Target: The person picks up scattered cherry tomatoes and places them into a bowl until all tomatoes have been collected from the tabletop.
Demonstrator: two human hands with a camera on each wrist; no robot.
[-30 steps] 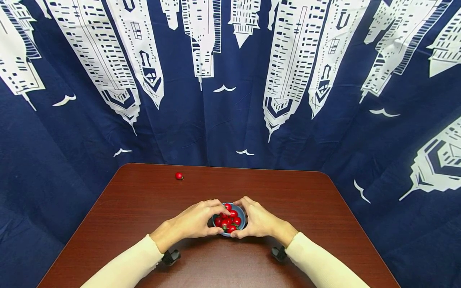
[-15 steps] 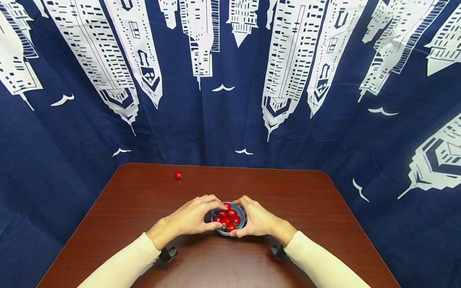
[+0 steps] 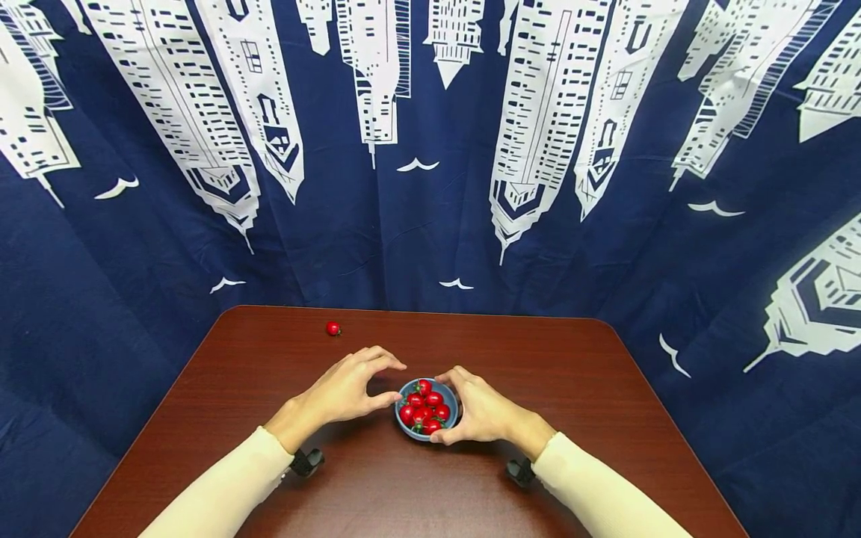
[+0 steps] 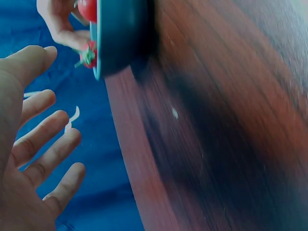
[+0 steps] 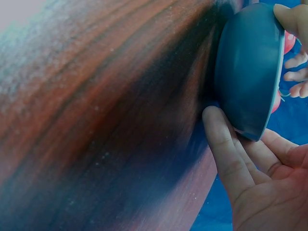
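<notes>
A small blue bowl [image 3: 412, 433] filled with several red cherry tomatoes [image 3: 421, 413] stands on the table before me. My right hand [image 3: 486, 407] holds it from the right, thumb on the near rim. In the right wrist view the fingers [image 5: 226, 149] of that hand curve round the bowl's side [image 5: 248, 72]. To the bowl's left is my left hand [image 3: 343, 388], its fingers spread and relaxed, holding nothing. The left wrist view shows those fingers apart from the bowl [image 4: 122, 38]. One lone cherry tomato [image 3: 332, 328] lies near the table's far left edge.
The brown wooden table [image 3: 525, 351] has rounded far corners. Behind it hangs a dark blue cloth [image 3: 417, 224] printed with white buildings and birds. Each wrist wears a strap with a small black device, such as the one at the left wrist [image 3: 307, 462].
My left hand has come off the bowl's left side and drawn away to the left and up, its fingers spreading. The right hand and the bowl have stayed nearly in place.
</notes>
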